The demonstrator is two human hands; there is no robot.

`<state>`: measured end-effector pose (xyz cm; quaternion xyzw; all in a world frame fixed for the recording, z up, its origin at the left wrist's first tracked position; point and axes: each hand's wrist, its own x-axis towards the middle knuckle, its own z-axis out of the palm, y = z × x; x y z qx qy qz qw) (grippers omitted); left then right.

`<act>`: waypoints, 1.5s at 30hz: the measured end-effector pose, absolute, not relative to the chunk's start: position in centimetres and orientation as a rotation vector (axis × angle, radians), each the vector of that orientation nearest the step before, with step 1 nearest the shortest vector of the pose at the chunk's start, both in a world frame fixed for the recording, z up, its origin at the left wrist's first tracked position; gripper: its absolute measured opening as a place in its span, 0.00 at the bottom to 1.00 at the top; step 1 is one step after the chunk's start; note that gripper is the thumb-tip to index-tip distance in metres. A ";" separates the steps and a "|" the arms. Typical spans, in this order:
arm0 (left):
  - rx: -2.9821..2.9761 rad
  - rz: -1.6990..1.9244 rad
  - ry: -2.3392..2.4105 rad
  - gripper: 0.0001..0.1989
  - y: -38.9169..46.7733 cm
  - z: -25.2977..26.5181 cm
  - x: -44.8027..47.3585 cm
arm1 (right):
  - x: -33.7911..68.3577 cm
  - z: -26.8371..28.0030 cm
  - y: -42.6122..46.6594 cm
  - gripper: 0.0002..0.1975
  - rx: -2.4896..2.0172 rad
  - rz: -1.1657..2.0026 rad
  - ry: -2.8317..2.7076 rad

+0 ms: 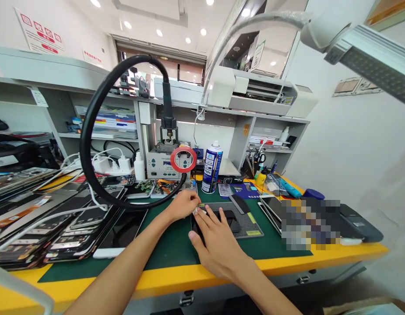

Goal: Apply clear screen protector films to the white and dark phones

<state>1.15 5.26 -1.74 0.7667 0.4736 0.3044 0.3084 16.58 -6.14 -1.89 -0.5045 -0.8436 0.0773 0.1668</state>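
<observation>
My left hand (185, 204) is closed, its fingers curled together at the back left edge of a grey dotted work pad (250, 221). What is between those fingertips is hidden. My right hand (213, 238) lies flat, fingers stretched out, over the left part of the pad. A small bit of white material (196, 211) shows by its fingertips. Beneath and beside the right fingers is a dark, phone-like slab (233, 223), partly covered by the hand. A dark grey, curved flat piece (239, 204) rests on the pad's back edge.
A blue spray can (212, 169) stands behind the pad, near a roll of red tape (183, 159) on a grey machine (161, 166). A black cable loop (86, 127) arches at left above stacked phone parts (80, 232). Tablets (271, 210) lie at right on the green mat (169, 253).
</observation>
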 end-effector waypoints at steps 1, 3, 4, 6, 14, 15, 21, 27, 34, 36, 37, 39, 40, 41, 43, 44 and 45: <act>2.026 0.805 1.250 0.12 5.3 -1.7 1.1 | 16.2 -1.8 -6.2 0.31 -1.417 0.235 -2.402; 2.027 0.804 1.245 0.12 5.3 -1.8 1.1 | 15.8 -1.8 -6.5 0.31 -1.393 0.265 -2.400; 2.027 0.804 1.243 0.12 5.4 -1.8 1.1 | 15.7 -1.8 -6.8 0.31 -1.385 0.279 -2.398; 2.027 0.800 1.243 0.11 5.5 -1.9 1.0 | 15.7 -1.9 -7.4 0.31 -1.378 0.301 -2.389; 1.994 0.747 1.244 0.11 5.4 -2.0 0.9 | 15.9 -1.8 -10.2 0.29 -1.368 0.346 -2.414; 1.986 0.735 1.244 0.11 5.4 -2.0 0.9 | 16.0 -1.8 -10.5 0.28 -1.369 0.341 -2.416; 1.934 0.680 1.240 0.12 5.8 -2.5 0.9 | 17.4 -2.7 -11.2 0.27 -1.444 0.236 -2.348; 1.919 0.666 1.257 0.11 5.9 -2.6 1.0 | 20.7 -4.1 -11.3 0.25 -1.620 0.006 -2.210; 1.956 0.672 1.247 0.10 5.7 -2.4 0.9 | 23.5 -4.8 -11.5 0.25 -1.754 -0.075 -2.174; 1.968 0.676 1.251 0.10 5.5 -2.2 0.9 | 23.6 -4.9 -11.4 0.25 -1.769 -0.063 -2.159; 1.973 0.677 1.252 0.11 5.5 -2.1 0.9 | 23.7 -4.9 -11.4 0.25 -1.779 -0.050 -2.149; 1.982 0.677 1.252 0.11 5.4 -1.9 0.9 | 23.6 -4.8 -11.2 0.25 -1.802 -0.008 -2.127; 1.986 0.674 1.250 0.11 5.4 -1.9 0.9 | 23.6 -4.7 -11.0 0.25 -1.813 0.017 -2.119; 1.990 0.672 1.247 0.12 5.4 -1.8 0.9 | 23.5 -4.6 -10.9 0.25 -1.824 0.038 -2.113; 1.997 0.670 1.245 0.12 5.4 -1.7 0.9 | 23.5 -4.2 -10.6 0.26 -1.846 0.066 -2.104; 1.999 0.670 1.245 0.12 5.4 -1.7 0.9 | 23.4 -4.0 -10.4 0.26 -1.856 0.072 -2.103; 2.001 0.670 1.246 0.12 5.3 -1.7 0.9 | 23.4 -3.9 -10.2 0.26 -1.866 0.075 -2.102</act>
